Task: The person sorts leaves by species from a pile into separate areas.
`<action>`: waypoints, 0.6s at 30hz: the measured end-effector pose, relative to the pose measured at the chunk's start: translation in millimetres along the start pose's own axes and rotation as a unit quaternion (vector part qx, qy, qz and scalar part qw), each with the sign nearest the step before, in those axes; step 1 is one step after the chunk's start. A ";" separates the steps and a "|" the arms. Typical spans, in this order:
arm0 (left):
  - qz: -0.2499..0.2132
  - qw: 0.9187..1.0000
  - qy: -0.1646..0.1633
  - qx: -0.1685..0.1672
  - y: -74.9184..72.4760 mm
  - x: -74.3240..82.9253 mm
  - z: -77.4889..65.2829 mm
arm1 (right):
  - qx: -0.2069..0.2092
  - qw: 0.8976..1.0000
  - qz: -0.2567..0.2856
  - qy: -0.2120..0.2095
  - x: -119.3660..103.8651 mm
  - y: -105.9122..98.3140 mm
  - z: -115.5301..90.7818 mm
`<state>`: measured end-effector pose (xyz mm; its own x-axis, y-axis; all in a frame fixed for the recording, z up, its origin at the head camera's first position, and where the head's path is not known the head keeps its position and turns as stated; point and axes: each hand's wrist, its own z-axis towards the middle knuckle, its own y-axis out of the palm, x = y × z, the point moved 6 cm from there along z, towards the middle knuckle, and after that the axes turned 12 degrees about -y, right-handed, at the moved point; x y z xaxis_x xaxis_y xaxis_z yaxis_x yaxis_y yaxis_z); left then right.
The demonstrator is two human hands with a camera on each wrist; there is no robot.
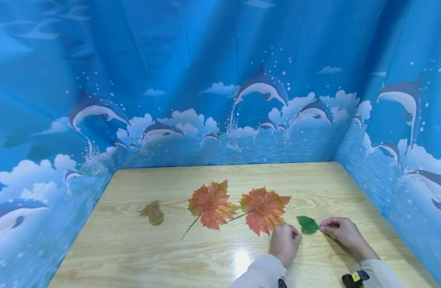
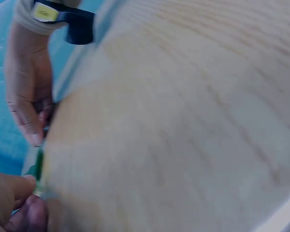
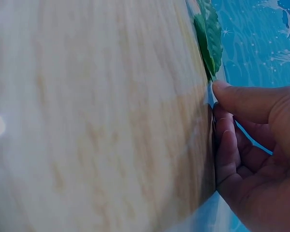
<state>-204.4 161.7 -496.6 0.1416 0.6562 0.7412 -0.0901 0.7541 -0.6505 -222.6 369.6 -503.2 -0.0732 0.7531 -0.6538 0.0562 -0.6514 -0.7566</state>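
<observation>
A green leaf (image 1: 308, 225) is stretched between both hands over the right part of the table. My left hand (image 1: 286, 245) pinches its left end with thumb and curled forefinger, beside the lower edge of an orange-red maple-like leaf (image 1: 265, 210). At the opposite end, the pointed tip, my right hand (image 1: 344, 233) pinches the leaf between thumb and fingertips. The right wrist view shows the green leaf (image 3: 210, 41) slightly folded along its length, reaching up from the thumb. In the left wrist view, the fingers partly cover the leaf (image 2: 39, 164).
A second orange-red leaf (image 1: 210, 204) with a long dark stem lies left of the first. Farther left is a small brownish-green leaf (image 1: 153, 213). The wooden table (image 1: 163, 260) ends against a blue dolphin-print curtain (image 1: 206, 80) at the back and sides.
</observation>
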 end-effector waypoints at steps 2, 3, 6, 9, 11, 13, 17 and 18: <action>-0.018 1.000 0.003 -0.019 -4.8 -0.8 2.8 | -0.004 1.000 0.005 0.005 -0.2 0.0 -0.1; -0.025 0.999 0.006 -0.028 -8.9 -1.3 4.5 | -0.006 1.000 0.008 0.008 -0.2 0.2 -0.2; -0.041 0.998 0.021 -0.048 -27.3 -2.2 9.7 | -0.012 1.000 0.017 0.016 0.5 1.0 -1.1; -0.056 0.996 0.030 -0.059 -51.4 -5.9 16.5 | -0.010 1.000 0.017 0.018 1.4 0.5 -1.1; -0.058 0.996 0.034 -0.061 -67.1 -11.0 20.9 | -0.008 1.000 0.015 0.014 1.2 -0.8 -0.7; -0.059 0.996 0.036 -0.065 -82.3 -18.0 24.9 | -0.006 1.000 0.011 0.014 1.3 -1.6 -0.1; -0.043 0.997 0.029 -0.057 -112.0 -40.5 29.1 | -0.009 1.000 0.011 0.006 1.3 0.2 -0.9; -0.039 0.998 0.027 -0.051 -119.7 -47.3 29.9 | -0.009 1.000 0.012 0.006 1.6 0.8 -1.3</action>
<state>-229.8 41.2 -448.8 0.1981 0.5912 0.7818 0.0241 0.7944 -0.6069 -221.4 370.4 -504.8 -0.0605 0.7382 -0.6718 0.0763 -0.6677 -0.7405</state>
